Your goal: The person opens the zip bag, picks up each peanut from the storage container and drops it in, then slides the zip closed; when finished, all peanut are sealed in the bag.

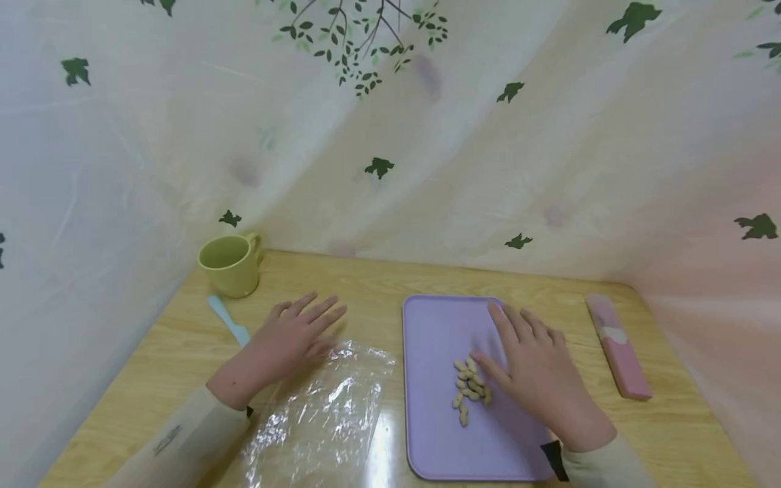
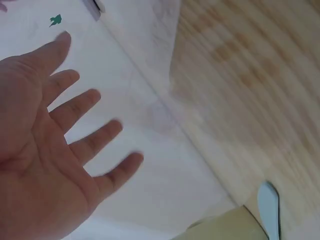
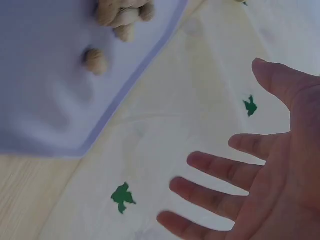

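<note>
My left hand (image 1: 283,342) hovers with spread fingers over a clear plastic bag (image 1: 323,413) that lies flat on the table. In the left wrist view the palm of this left hand (image 2: 40,135) shows nothing in it. Over the right part of a purple tray (image 1: 427,447) is my right hand (image 1: 539,369), its fingers apart and holding nothing. A small heap of peanuts in the shell (image 1: 470,385) lies on the tray beside the right thumb. The right wrist view shows some peanuts (image 3: 96,61) near the tray's edge and the right hand's bare palm.
At the back left stands a green mug (image 1: 230,268), with a light blue utensil (image 1: 228,318) in front of it, partly hidden by the left hand. A long pink case (image 1: 619,346) lies on the right. A printed curtain (image 1: 390,135) hangs behind the wooden table.
</note>
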The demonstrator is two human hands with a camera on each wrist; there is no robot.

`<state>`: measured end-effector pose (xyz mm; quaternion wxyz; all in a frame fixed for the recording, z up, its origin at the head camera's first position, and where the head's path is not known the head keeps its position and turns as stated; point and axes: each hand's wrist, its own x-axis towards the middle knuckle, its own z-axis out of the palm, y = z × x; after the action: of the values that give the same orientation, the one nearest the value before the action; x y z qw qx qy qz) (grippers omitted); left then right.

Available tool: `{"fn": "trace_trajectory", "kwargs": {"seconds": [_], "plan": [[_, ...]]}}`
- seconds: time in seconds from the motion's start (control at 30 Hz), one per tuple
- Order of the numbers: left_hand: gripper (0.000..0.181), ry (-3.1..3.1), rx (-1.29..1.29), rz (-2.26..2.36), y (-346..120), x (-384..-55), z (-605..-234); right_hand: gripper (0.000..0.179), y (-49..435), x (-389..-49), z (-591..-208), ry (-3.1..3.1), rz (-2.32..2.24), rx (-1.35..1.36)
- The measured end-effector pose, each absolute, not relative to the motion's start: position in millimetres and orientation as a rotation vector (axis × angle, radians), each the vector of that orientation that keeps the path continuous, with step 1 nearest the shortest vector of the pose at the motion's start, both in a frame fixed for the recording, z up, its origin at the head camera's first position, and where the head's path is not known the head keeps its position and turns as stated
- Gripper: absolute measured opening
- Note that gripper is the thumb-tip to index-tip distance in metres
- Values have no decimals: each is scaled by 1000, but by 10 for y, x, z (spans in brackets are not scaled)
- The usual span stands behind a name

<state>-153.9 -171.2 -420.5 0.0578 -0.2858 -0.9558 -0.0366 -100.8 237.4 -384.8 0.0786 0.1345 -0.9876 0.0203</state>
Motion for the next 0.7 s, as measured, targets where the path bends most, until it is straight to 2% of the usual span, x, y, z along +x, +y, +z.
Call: {"fn": "trace_trajectory", "kwargs": {"seconds": [0.33, 0.7], "plan": [[45, -3029, -930, -206, -1640, -1654, -4259, 68, 2103, -1017, -3765, -2916, 159, 647], [22, -3010, -929, -166, -1604, -1714, -4306, 65, 1914, -1007, -3853, -2925, 100, 736]]}}
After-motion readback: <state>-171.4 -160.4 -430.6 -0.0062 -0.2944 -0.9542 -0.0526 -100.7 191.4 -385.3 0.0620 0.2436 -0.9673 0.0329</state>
